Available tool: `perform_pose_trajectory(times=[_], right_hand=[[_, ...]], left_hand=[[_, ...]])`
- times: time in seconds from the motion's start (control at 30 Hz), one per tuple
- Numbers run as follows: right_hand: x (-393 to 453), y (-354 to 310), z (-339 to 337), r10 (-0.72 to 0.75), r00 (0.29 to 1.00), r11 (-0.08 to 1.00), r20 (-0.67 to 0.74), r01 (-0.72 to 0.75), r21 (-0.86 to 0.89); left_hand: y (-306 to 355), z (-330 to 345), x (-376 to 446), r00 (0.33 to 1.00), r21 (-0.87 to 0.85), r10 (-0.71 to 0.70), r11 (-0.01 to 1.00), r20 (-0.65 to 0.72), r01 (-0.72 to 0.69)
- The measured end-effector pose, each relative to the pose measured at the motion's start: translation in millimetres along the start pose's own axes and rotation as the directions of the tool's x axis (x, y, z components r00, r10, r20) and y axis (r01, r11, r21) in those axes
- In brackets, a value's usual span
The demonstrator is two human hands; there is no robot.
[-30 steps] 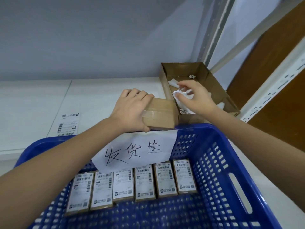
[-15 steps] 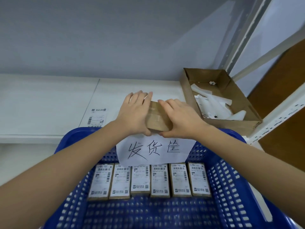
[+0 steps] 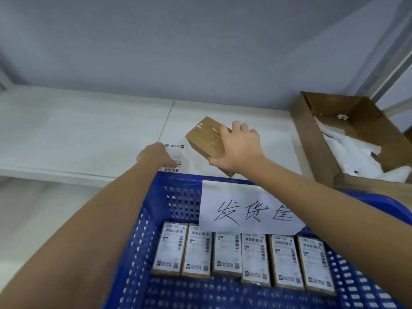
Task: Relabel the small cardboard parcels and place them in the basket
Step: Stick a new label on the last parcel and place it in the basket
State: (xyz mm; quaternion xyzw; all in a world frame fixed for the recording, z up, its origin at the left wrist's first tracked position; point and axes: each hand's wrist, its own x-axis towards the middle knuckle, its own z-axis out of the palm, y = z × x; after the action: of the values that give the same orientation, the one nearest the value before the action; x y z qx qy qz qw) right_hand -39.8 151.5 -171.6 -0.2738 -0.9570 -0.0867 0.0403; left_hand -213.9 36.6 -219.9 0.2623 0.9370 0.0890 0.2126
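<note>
gripping the bare parcel (image 3: 206,136) in the right hand (image 3: 239,150) (thumb underneath), left hand (image 3: 156,155) touches the label (image 3: 177,157), fingers hidden

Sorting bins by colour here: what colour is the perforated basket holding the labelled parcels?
Blue, a perforated plastic basket, shown clearest in the head view.

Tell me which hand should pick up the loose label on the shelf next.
Left. The left hand already lies on the label, while the right hand is busy holding the unlabelled parcel.
</note>
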Motion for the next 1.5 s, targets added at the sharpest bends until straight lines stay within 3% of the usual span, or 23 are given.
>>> perform_pose_trajectory(times=[0.3, 0.4, 0.53, 0.63, 0.77, 0.87, 1.03, 1.17, 1.33, 1.5], right_hand=[[24.7, -8.3, 23.7, 0.059, 0.996, 0.998, 0.063, -0.057, -0.026], [22.6, -4.8, 26.2, 0.084, 0.995, 0.996, 0.060, -0.083, -0.017], [18.8, 6.0, 17.2, 0.132, 0.991, 0.990, -0.002, -0.132, -0.044], [15.6, 17.6, -0.7, 0.193, 0.981, 0.981, -0.039, -0.192, 0.013], [-1.8, 33.2, -29.7, 0.294, 0.955, 0.938, -0.043, -0.280, 0.202], [-36.2, 40.1, -53.0, 0.328, 0.943, 0.914, -0.057, -0.301, 0.270], [-116.3, 46.9, -87.4, 0.374, 0.927, 0.880, -0.038, -0.342, 0.329], [-190.4, 44.0, -102.9, 0.411, 0.911, 0.856, 0.038, -0.400, 0.326], [-271.1, 26.3, -109.1, 0.378, 0.908, 0.838, 0.181, -0.419, 0.349], [-313.1, 7.0, -102.9, 0.379, 0.893, 0.798, 0.242, -0.448, 0.402]], left_hand=[[3.6, 10.7, 21.4, 0.991, 0.005, -0.125, 0.992, 0.047, 0.124], [1.5, 13.2, 26.2, 0.985, -0.121, -0.128, 0.982, 0.114, 0.142], [0.6, 12.4, 27.3, 0.986, -0.454, -0.167, 0.876, 0.023, 0.159], [6.8, -4.1, 18.2, 0.982, -0.631, -0.158, 0.774, -0.104, 0.058], [19.2, -44.7, -19.1, 0.962, -0.664, -0.045, 0.732, -0.269, -0.151], [32.8, -70.2, -67.6, 0.955, -0.682, 0.074, 0.685, -0.286, -0.257], [47.5, -83.7, -171.4, 0.950, -0.785, 0.269, 0.549, -0.159, -0.287], [37.6, -68.8, -235.9, 0.956, -0.872, 0.293, 0.474, 0.024, -0.123], [27.5, -28.2, -300.8, 0.874, -0.891, 0.357, 0.424, 0.331, 0.164], [27.0, 2.7, -332.1, 0.825, -0.875, 0.365, 0.389, 0.432, 0.286]])
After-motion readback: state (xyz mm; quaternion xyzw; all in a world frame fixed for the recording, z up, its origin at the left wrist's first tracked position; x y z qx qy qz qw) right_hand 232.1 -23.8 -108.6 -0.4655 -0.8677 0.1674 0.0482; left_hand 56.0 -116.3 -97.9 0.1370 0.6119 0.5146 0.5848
